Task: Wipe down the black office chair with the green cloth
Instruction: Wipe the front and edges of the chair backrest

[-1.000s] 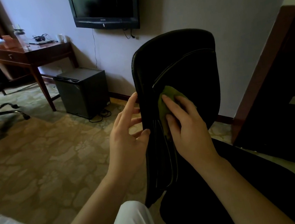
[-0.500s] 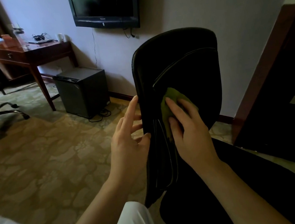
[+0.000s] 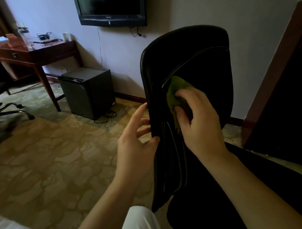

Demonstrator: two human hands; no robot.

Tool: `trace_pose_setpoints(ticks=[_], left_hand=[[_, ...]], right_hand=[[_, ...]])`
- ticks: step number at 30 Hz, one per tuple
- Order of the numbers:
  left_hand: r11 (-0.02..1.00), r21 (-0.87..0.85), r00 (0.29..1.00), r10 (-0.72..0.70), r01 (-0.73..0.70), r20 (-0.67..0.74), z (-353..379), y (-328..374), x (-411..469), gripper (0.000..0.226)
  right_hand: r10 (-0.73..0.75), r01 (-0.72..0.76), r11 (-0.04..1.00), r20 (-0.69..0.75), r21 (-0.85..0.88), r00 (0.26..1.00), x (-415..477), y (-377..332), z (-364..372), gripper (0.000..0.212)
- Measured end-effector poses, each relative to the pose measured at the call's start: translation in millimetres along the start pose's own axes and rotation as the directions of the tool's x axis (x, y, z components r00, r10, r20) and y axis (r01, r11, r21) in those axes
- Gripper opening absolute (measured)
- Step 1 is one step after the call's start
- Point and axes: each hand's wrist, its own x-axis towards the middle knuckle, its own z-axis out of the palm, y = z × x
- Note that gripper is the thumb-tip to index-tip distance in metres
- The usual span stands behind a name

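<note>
Item: black office chair (image 3: 196,55), backrest upright at centre, near the wall. green cloth (image 3: 176,90): bunched, pressed to the backrest front beside a seam. right hand (image 3: 199,123): fingers curled over the cloth, gripping it. left hand (image 3: 135,145): thumb in front, fingers behind, pinching the backrest's edge. Background: television (image 3: 111,3), wooden desk (image 3: 43,51), small fridge (image 3: 88,91)
</note>
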Motion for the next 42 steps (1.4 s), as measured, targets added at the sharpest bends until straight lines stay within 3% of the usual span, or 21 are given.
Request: trace_pose_setpoints(ticks=[11, 21, 27, 42], left_hand=[[0.999, 0.036, 1.0, -0.004, 0.003, 0.019, 1.1, -4.5, -0.2, 0.085], [0.999, 0.024, 0.999, -0.022, 0.022, 0.024, 4.6, -3.9, -4.0, 0.087], [0.999, -0.021, 0.998, -0.038, 0.039, 0.051, 0.2, -4.4, -5.1, 0.087], [0.989, -0.107, 0.99, -0.091, 0.103, 0.109, -5.9, -2.7, -6.8, 0.068]], right_hand=[[0.058, -0.067, 0.994, 0.099, 0.084, 0.993, -35.3, 21.3, -3.9, 0.027], [0.029, -0.03, 0.998, 0.018, 0.05, 0.999, -18.1, 8.8, -1.3, 0.031], [0.011, -0.013, 0.999, 0.051, 0.051, 0.999, -34.6, 13.9, -1.4, 0.028], [0.067, -0.067, 0.998, 0.014, 0.019, 0.998, -33.8, 3.6, 1.8, 0.028]])
